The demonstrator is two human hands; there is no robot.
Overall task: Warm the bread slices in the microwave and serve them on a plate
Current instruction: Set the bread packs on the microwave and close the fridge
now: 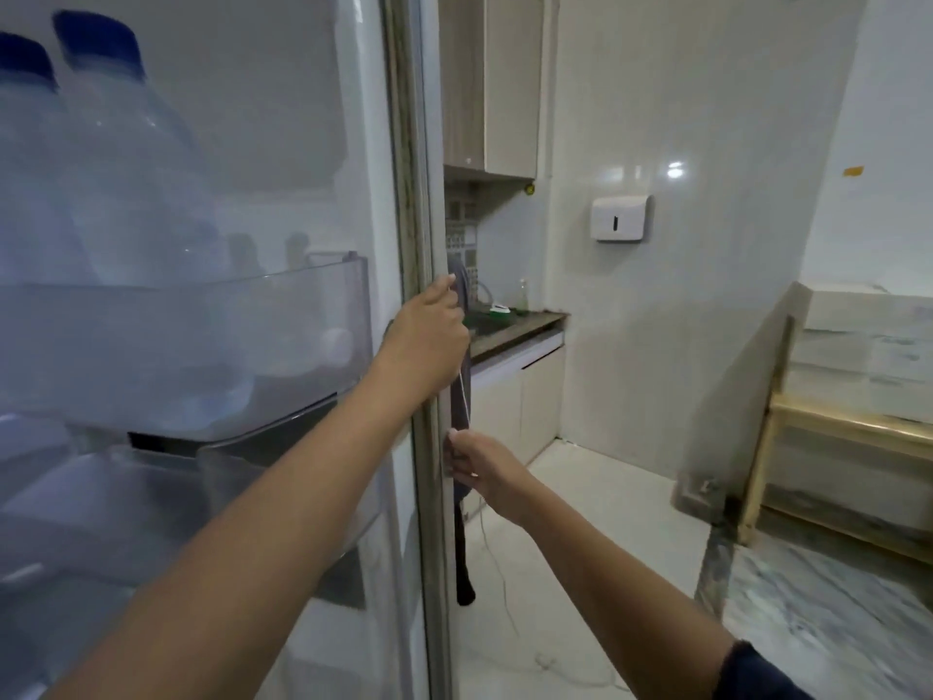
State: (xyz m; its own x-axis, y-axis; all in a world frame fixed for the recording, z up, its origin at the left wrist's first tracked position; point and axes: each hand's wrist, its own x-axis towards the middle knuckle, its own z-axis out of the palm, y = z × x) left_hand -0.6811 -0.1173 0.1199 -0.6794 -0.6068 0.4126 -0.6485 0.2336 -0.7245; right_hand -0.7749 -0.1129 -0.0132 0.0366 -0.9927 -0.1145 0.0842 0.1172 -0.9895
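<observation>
Curls the fingers (444,290) of the left hand (429,325) over the free edge of the open fridge door (404,144), up beside the top of its dark handle (462,396), presumably to steady the door high up. Wraps the right hand (484,469) round the same handle lower down, with the thumb (457,439) laid on the near side and the other fingers hidden behind, so cannot tell how firmly. Sets the two grips apart along the edge, probably for control in swinging a tall, loaded door. Carries nothing else in either hand. Faces the door's inner side, with blue-capped water bottles (126,169) standing in a clear door shelf (303,315), weight enough to explain a two-handed hold. Shows no bread, microwave or plate anywhere, only a counter (515,330) past the door edge, too small and blurred for telling its contents. Looks like an early step, opening or closing the fridge around fetching the bread; cannot tell which way.
</observation>
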